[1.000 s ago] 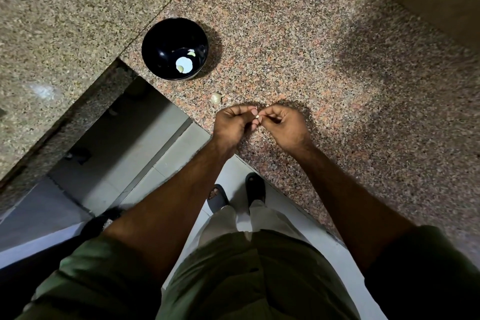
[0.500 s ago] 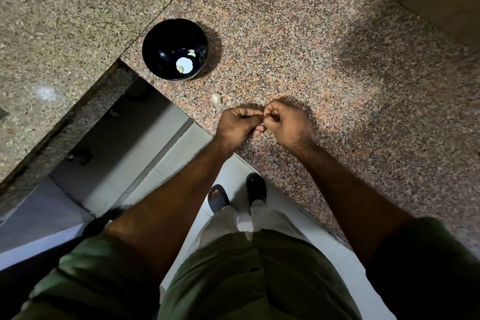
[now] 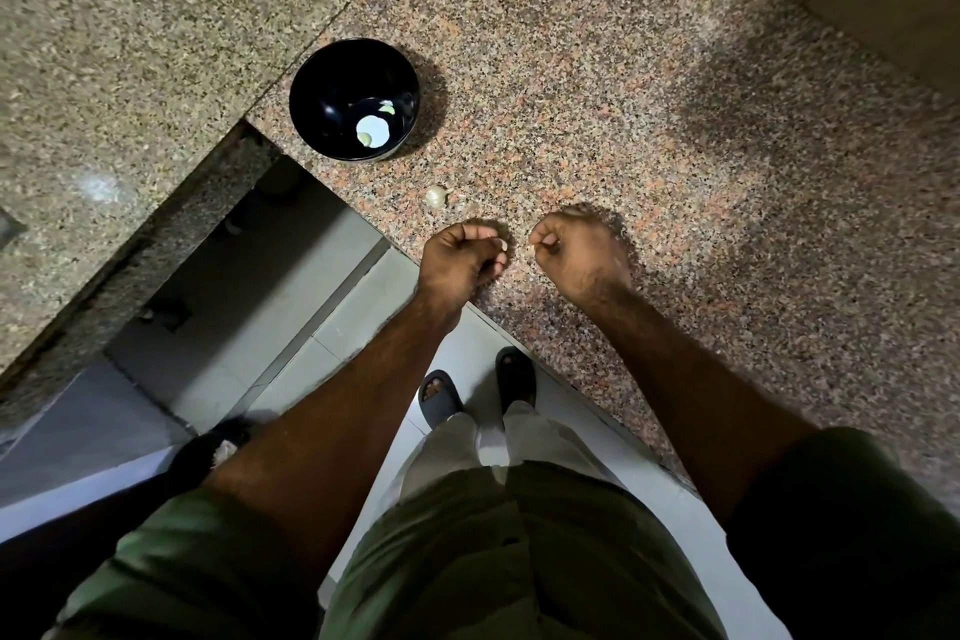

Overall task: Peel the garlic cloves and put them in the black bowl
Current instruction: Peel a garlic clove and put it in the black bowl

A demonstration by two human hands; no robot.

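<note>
The two hands, pressed fingertip to fingertip half a second ago, have drawn apart over the near edge of the speckled granite counter (image 3: 649, 130), a gap of bare stone now between them. The left hand (image 3: 460, 260) is curled, thumb against the fingers, with a small pale sliver showing at its fingertips (image 3: 501, 244); whether that is a clove or only skin cannot be told. The right hand (image 3: 576, 250) is likewise curled into a loose fist, a pale speck at its thumb and forefinger; what it pinches, if anything, cannot be made out.

One unpeeled garlic clove (image 3: 435, 197) lies on the counter just beyond the left hand, between it and the black bowl (image 3: 332, 83). The bowl stands farther off to the left, close to the corner where the counter is cut away, and holds two peeled cloves (image 3: 387, 109) beside a bright white reflection on its bottom.

Below the counter edge, the person's green shirt (image 3: 467, 561), pale trousers (image 3: 467, 437) and dark slippers (image 3: 514, 374) show against a tiled floor (image 3: 311, 327).
</note>
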